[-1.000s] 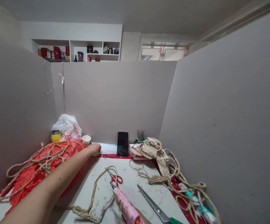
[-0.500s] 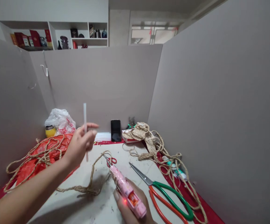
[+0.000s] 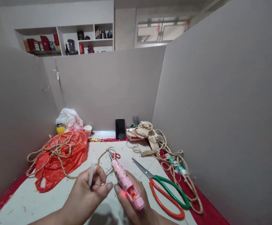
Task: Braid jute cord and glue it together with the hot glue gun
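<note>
One glue stick [image 3: 91, 175] is gripped in the curled fingers of my left hand [image 3: 84, 191]; my right hand [image 3: 142, 194] wraps its fingers around a pink glue gun [image 3: 125, 179]. Scissors [image 3: 152, 177] lie right of those fingers.

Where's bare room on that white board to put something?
Front left, scraps aside, between the red bag and left hand; a smaller strip between phone and small scissors. The right is crowded with rope and large scissors.

Smooth grey partition panels [image 3: 103, 87] enclose three sides of a white-topped table [image 3: 20, 197], with a white recessed wall shelf [image 3: 67, 32] and a pale-framed window [image 3: 173, 33] beyond.
</note>
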The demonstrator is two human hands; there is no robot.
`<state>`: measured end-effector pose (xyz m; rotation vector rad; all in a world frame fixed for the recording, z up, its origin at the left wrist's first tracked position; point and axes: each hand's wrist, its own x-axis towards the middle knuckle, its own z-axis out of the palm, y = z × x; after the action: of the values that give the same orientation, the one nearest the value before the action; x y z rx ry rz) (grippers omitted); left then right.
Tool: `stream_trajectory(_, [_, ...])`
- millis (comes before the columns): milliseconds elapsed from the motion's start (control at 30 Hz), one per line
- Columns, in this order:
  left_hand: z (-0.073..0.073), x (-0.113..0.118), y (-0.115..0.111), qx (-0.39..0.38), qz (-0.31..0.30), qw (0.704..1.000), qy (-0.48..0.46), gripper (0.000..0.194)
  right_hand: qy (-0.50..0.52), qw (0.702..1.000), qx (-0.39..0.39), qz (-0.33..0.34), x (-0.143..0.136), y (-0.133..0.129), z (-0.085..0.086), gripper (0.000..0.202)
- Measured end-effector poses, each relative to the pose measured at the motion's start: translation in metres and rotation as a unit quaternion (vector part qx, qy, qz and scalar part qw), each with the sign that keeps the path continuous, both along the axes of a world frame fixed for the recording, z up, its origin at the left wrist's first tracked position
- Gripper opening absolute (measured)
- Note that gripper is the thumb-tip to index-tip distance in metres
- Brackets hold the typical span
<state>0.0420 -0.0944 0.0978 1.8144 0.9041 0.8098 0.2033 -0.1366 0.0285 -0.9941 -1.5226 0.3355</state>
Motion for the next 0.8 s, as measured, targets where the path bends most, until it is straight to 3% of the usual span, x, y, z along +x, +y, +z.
stream_trajectory(100, [-0.003, -0.002, 0.006, -0.030, 0.007, 0.999, -0.029, 0.026, 0.103, 0.989, -0.091, 0.046, -0.003, -0.004, 0.003, 0.022])
stream_trajectory(200, [-0.005, 0.001, 0.010, -0.032, 0.008, 0.999, -0.041, 0.026, 0.176, 0.958, -0.214, 0.075, -0.005, -0.005, 0.002, 0.041])
stream_trajectory(333, [-0.005, 0.006, 0.013, -0.001, 0.012, 1.000, -0.021, 0.027, 0.198, 0.940, -0.268, 0.068, -0.006, -0.006, -0.004, 0.053])
stream_trajectory(467, [-0.005, 0.009, 0.016, 0.096, 0.008, 0.995, 0.018, 0.032, 0.168, 0.955, -0.243, 0.018, -0.005, -0.006, -0.005, 0.050])
stream_trajectory(600, [-0.008, 0.011, 0.019, 0.172, 0.014, 0.984, 0.054, 0.034, 0.124, 0.982, -0.139, -0.036, -0.007, -0.007, -0.010, 0.043])
stream_trajectory(800, [-0.005, 0.011, 0.028, 0.103, 0.035, 0.994, 0.033, 0.034, 0.112, 0.981, -0.106, -0.116, -0.009, -0.008, -0.031, 0.045])
